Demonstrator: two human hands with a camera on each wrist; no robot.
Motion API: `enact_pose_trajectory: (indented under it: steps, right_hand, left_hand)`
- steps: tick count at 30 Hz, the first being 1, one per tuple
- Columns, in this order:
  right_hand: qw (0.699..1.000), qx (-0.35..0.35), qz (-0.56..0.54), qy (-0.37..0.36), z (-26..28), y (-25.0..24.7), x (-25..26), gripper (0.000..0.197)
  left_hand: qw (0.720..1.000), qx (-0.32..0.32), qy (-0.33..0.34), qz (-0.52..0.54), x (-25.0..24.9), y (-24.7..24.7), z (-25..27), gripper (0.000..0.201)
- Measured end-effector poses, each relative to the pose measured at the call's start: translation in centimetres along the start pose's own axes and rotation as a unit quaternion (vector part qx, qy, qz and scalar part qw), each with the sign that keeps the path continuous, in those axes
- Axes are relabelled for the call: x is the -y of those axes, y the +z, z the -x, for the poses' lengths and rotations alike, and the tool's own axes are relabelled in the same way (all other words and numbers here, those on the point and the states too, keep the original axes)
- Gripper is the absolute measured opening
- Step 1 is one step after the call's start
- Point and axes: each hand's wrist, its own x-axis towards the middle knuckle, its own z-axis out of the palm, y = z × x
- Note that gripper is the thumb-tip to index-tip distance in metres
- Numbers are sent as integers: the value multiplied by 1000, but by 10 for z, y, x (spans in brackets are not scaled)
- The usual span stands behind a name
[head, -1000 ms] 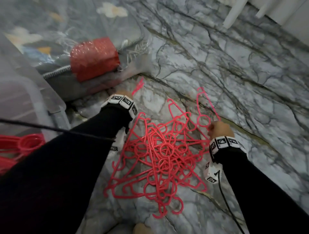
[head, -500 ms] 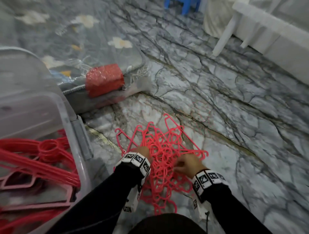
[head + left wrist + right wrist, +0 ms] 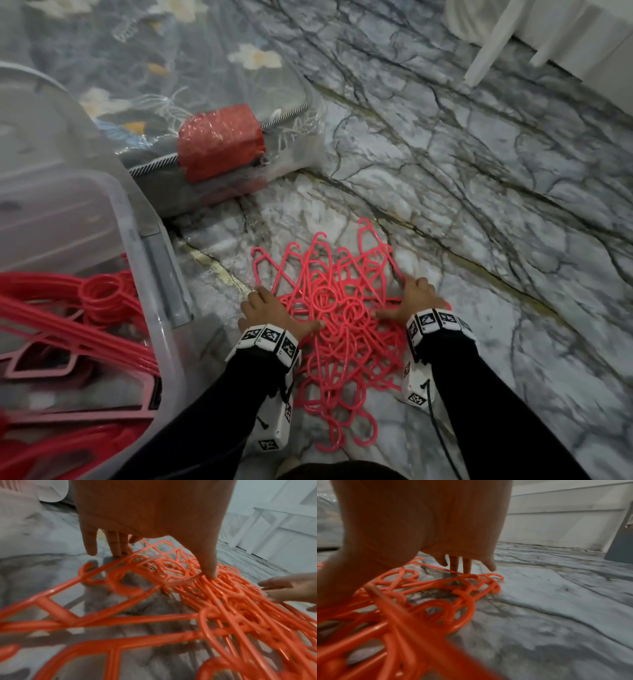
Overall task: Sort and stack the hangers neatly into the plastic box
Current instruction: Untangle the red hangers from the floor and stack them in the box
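Observation:
A tangled pile of thin pink-red hangers (image 3: 342, 329) lies on the marble floor in front of me. My left hand (image 3: 270, 310) rests on the pile's left edge, fingers straight down and thumb (image 3: 209, 573) pressing on the hangers (image 3: 214, 601). On the pile's right edge my right hand (image 3: 416, 299) lies with its fingers (image 3: 462, 566) straight, touching the hangers (image 3: 436, 601). Neither hand grips anything. The clear plastic box (image 3: 137, 274) stands at the left and holds several larger red hangers (image 3: 85, 308).
A clear zip bag of floral bedding with a red wrapped bundle (image 3: 219, 140) lies behind the box. White furniture legs (image 3: 489, 51) stand far right. A black cable (image 3: 442, 442) trails from my right wrist. Marble floor (image 3: 496, 205) surrounds the pile.
The spread-out pile has been drawn together into a tighter heap nearer the box. My hands, which were curled in the pile, now lie flat on its two sides.

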Motion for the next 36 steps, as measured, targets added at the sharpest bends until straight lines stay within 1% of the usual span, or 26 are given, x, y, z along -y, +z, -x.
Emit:
enact_pose_trajectory:
  steps: [2,4,5,7,8,9,10,12,13,14,15,16,18,19,20,22,23,25,26,27,29,30,31,32,34,36]
  right_hand:
    - [999,-8,21,-34,1,3,2,89]
    - [998,-11,17,-63,7,5,3,53]
    - [998,-11,12,-69,10,5,2,44]
    - [997,-6,14,-77,18,2,-3,38]
    - [997,-22,9,-78,23,2,-7,41]
    - [996,-52,-12,-67,29,2,-11,49]
    - [994,-88,-44,-39,37,1,-15,60]
    - [980,-144,-112,74,56,2,-23,85]
    - [976,-131,-114,132,65,5,-29,93]
    - [976,-87,-100,173,74,8,-34,97]
    - [976,-30,-97,191,83,12,-37,96]
    - [973,19,-127,192,88,18,-41,89]
    - [949,95,-242,177,94,29,-41,72]
    - [936,104,-290,169,96,32,-37,69]
    - [932,93,-311,164,93,34,-32,67]
    - [939,43,-316,128,81,32,-17,59]
    - [941,17,-322,105,75,29,-9,58]
    - [949,-11,-304,82,62,20,5,71]
    - [954,-7,-288,78,56,17,11,76]
    - [955,2,-288,72,50,14,14,74]
    - [951,36,-302,58,38,12,16,53]
    - [949,58,-305,52,33,8,16,48]
    - [946,86,-308,51,31,5,15,48]
    - [945,108,-305,53,29,2,14,50]
    - [953,123,-271,49,28,-2,16,58]
    - [972,116,-201,44,31,-1,24,76]
  left_hand:
    - [1000,-4,-1,10,-3,0,0,145]
    - [1000,-9,-4,26,-4,0,-3,145]
    - [1000,-8,-4,25,-4,-1,-4,145]
    - [1000,1,-3,9,-4,-2,-7,144]
    - [1000,5,-5,5,-5,-2,-7,144]
    - [1000,8,-7,10,-5,-1,-7,142]
    - [1000,9,-10,16,-5,-1,-6,141]
    - [1000,14,-26,10,-4,0,-5,141]
    - [999,20,-38,3,-3,0,-4,143]
    - [998,29,-49,-1,-2,0,-4,145]
    - [998,37,-57,-1,-1,0,-4,145]
    - [997,42,-62,8,0,1,-5,143]
    - [997,47,-60,31,2,2,-6,135]
    - [997,50,-55,37,2,2,-7,132]
    - [996,57,-53,40,2,2,-8,131]
    - [995,66,-60,51,3,2,-11,129]
    - [994,64,-62,59,4,2,-13,128]
    - [995,46,-59,69,6,5,-16,123]
    - [996,34,-57,63,8,6,-16,119]
    - [997,23,-56,52,9,7,-17,117]
    - [997,26,-61,50,9,6,-20,113]
    - [994,42,-71,76,8,4,-22,113]
    - [988,61,-82,114,6,3,-23,113]
    - [982,78,-90,148,4,3,-23,113]
    - [978,100,-77,164,-5,6,-21,114]
    - [976,116,-56,174,-16,11,-14,113]
